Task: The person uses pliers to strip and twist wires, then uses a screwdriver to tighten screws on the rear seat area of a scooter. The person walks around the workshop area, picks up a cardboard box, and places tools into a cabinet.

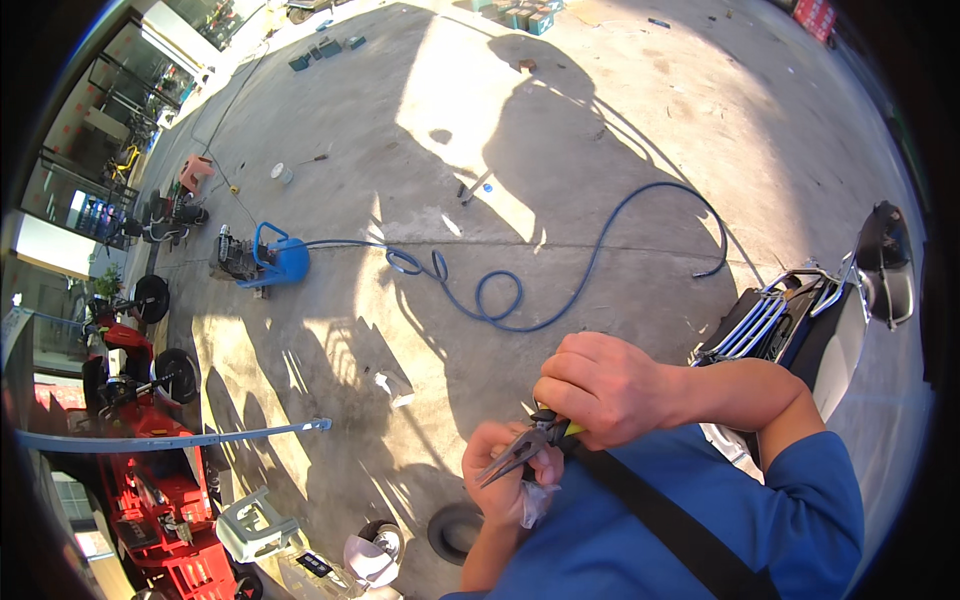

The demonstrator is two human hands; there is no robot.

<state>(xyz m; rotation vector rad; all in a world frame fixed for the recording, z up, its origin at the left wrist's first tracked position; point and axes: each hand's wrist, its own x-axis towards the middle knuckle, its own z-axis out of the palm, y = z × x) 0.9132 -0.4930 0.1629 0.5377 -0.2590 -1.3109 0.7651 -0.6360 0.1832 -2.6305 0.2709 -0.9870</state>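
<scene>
My right hand (600, 390) is closed around the dark handles, partly yellow-green, of a pair of long-nosed pliers (518, 455) at the lower middle, their metal jaws pointing down-left. Just below and left, my left hand (490, 465) has its fingers curled behind the jaws, with a crumpled clear plastic bag (538, 500) hanging from it. The pliers hide part of these fingers and anything small between them. Both hands are held in front of my blue-clothed body (680, 510).
A blue air compressor (285, 260) feeds a coiled hose (560, 310) across concrete. Red vehicles (170, 500), a blue rail (260, 430) and a pale plastic stool (245, 520) are at left. A tyre (450, 530) lies below. A scooter (770, 330) stands at right; boxes (530, 18) are at the back.
</scene>
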